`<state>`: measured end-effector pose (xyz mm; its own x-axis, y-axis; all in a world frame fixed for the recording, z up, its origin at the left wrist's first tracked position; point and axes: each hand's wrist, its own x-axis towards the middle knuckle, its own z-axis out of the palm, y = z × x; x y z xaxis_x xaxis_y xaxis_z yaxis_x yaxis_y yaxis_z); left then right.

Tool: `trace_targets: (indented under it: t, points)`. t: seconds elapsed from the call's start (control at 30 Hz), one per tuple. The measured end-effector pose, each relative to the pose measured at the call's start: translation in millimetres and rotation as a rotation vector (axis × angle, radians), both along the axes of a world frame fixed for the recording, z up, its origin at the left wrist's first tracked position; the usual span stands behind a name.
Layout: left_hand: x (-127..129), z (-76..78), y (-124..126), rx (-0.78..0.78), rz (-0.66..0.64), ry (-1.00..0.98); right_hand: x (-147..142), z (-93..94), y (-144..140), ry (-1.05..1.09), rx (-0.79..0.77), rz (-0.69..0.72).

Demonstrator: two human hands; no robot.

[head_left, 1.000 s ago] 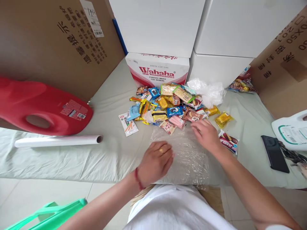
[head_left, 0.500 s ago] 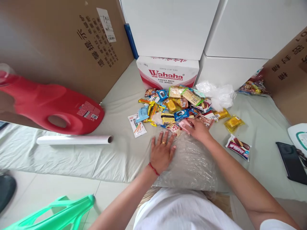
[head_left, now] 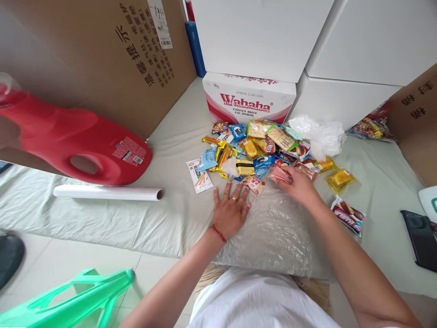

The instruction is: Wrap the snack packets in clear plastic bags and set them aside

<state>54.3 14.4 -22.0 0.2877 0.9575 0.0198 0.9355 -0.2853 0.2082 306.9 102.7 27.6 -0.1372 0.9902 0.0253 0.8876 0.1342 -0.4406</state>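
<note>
My left hand [head_left: 231,208] lies flat with its fingers spread, at the left edge of a clear plastic bag [head_left: 273,232] on the cloth-covered surface. My right hand [head_left: 300,184] is closed on a pink snack packet [head_left: 280,174] at the front of a heap of wrapped snacks. Close by are a small cream-and-red packet [head_left: 254,185], a yellow packet with a dark band [head_left: 245,167] and a blue packet [head_left: 264,161]. A white snack packet with sticks pictured on it [head_left: 200,176] lies left of the heap.
Behind the heap stands a Wahaba-style water carton [head_left: 249,102] below white boxes. A crumpled clear bag [head_left: 319,132] sits right of it. Leftward are a red jug [head_left: 78,141] and a white roll [head_left: 109,193]. A phone [head_left: 419,237] lies far right; a green stool [head_left: 78,296] stands below.
My right hand has drawn the pink packet slightly right, away from the cream-and-red packet beside it. My left hand stays flat on the bag's edge. The view has shifted a little.
</note>
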Motion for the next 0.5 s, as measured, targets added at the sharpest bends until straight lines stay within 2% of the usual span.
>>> trace_targets:
  t: [0.1, 0.23, 0.3, 0.5]
  points:
    - [0, 0.4, 0, -0.003, 0.003, -0.002, 18, 20.8, -8, 0.138, 0.013, -0.045]
    - [-1, 0.8, 1, -0.01, 0.002, -0.006, 27, 44.1, -26, 0.334, -0.014, -0.13]
    - [-1, 0.9, 1, -0.016, -0.001, -0.006, 28, 45.7, -32, 0.397, 0.016, -0.159]
    - [0, 1.4, 2, -0.018, 0.001, -0.008, 39, 37.4, -38, 0.404, 0.16, -0.284]
